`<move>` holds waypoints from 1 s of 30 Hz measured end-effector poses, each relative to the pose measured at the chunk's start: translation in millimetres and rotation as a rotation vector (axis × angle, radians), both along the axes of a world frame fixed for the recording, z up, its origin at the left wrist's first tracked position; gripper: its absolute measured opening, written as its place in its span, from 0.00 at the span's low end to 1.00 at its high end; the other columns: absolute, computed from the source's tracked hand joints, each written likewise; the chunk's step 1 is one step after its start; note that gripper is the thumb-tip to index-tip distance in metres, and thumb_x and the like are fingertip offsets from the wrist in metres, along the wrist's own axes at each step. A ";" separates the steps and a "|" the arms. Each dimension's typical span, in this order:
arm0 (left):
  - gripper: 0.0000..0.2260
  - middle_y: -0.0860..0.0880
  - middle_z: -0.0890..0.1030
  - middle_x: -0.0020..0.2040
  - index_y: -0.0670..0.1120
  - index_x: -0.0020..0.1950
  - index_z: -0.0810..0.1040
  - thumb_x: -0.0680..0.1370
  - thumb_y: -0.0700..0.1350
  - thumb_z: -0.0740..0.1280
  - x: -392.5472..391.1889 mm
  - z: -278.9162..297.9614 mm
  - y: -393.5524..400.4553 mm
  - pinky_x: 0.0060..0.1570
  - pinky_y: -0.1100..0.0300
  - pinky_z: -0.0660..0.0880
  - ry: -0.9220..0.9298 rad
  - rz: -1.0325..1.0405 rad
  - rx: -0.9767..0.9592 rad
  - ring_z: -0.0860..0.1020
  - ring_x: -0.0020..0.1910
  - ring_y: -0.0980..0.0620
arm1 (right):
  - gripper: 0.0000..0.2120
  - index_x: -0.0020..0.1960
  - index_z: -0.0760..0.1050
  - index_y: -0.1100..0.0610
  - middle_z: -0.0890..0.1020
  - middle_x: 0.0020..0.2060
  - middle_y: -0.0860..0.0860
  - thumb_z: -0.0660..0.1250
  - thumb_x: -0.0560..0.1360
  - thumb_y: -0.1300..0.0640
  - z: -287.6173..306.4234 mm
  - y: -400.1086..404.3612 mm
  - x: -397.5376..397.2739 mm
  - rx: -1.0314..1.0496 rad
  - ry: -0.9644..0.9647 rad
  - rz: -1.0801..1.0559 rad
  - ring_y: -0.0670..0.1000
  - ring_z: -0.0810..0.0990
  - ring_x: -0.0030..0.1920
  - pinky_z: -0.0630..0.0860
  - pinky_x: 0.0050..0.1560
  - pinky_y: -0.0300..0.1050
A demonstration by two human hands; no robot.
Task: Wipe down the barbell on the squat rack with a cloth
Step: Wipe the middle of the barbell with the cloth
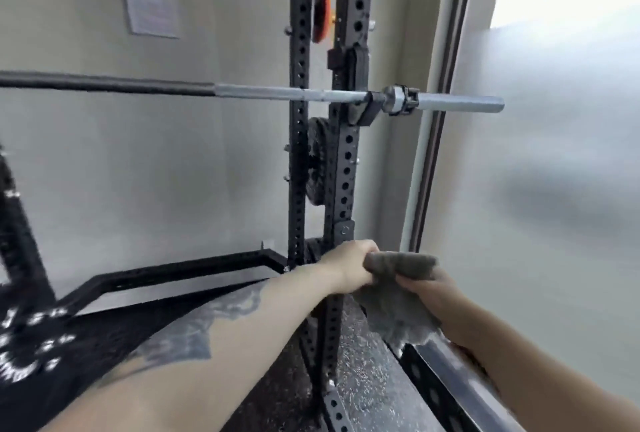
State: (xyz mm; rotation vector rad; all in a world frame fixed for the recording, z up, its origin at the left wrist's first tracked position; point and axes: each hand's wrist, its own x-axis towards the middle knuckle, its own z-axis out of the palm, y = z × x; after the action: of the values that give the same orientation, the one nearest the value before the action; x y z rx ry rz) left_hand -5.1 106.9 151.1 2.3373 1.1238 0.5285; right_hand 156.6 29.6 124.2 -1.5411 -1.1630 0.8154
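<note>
- Barbell [277, 93] is rested across the squat rack [341, 161], untouched.
- Cloth [398, 279] is gripped by the curled left hand [349, 267].
- Its other side is pinched by the right hand [433, 289].

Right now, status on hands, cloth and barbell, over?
Left hand and right hand both grip the grey cloth, low in front of the rack upright. Barbell racked above, cloth not touching it. Nothing between cloth and bar.
</note>
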 end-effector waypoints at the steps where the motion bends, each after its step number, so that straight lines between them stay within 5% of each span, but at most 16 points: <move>1: 0.12 0.53 0.79 0.48 0.54 0.52 0.74 0.70 0.46 0.70 -18.2 10.2 3.1 0.46 0.55 0.74 0.015 0.063 0.034 0.78 0.50 0.48 | 0.07 0.42 0.80 0.55 0.84 0.42 0.56 0.71 0.73 0.66 10.9 13.8 -15.3 0.017 -0.075 0.033 0.54 0.82 0.45 0.79 0.50 0.50; 8: 0.15 0.51 0.75 0.63 0.53 0.63 0.72 0.76 0.47 0.65 -158.2 87.5 7.9 0.59 0.53 0.73 0.172 0.485 0.142 0.74 0.60 0.49 | 0.14 0.47 0.77 0.42 0.80 0.36 0.43 0.64 0.74 0.62 105.2 70.5 -109.1 0.137 -0.764 0.312 0.44 0.78 0.37 0.72 0.32 0.34; 10: 0.13 0.51 0.75 0.61 0.52 0.61 0.73 0.77 0.48 0.65 -196.0 105.1 0.4 0.58 0.53 0.73 0.217 0.584 0.150 0.75 0.58 0.49 | 0.13 0.53 0.78 0.49 0.82 0.41 0.49 0.61 0.75 0.63 130.9 78.7 -131.9 0.166 -0.874 0.351 0.51 0.81 0.41 0.78 0.38 0.42; 23: 0.10 0.52 0.77 0.58 0.51 0.57 0.77 0.77 0.47 0.64 -362.8 160.9 -31.9 0.59 0.53 0.73 0.257 0.972 0.271 0.75 0.57 0.51 | 0.14 0.51 0.75 0.50 0.81 0.44 0.52 0.59 0.71 0.65 193.0 115.9 -225.0 0.350 -1.080 0.394 0.56 0.81 0.43 0.81 0.46 0.53; 30: 0.11 0.52 0.76 0.61 0.53 0.58 0.77 0.76 0.48 0.64 -409.3 153.2 11.6 0.61 0.53 0.72 0.245 0.920 0.288 0.75 0.60 0.50 | 0.18 0.52 0.74 0.48 0.80 0.39 0.52 0.57 0.71 0.67 192.8 141.4 -272.4 0.343 -1.031 0.309 0.56 0.82 0.34 0.82 0.34 0.52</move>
State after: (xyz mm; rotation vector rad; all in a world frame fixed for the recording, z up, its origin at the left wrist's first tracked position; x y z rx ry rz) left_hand -414.4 118.5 304.3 2.0186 2.3866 0.7540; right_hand -115.9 171.0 317.0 -1.5073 -2.1829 -0.0858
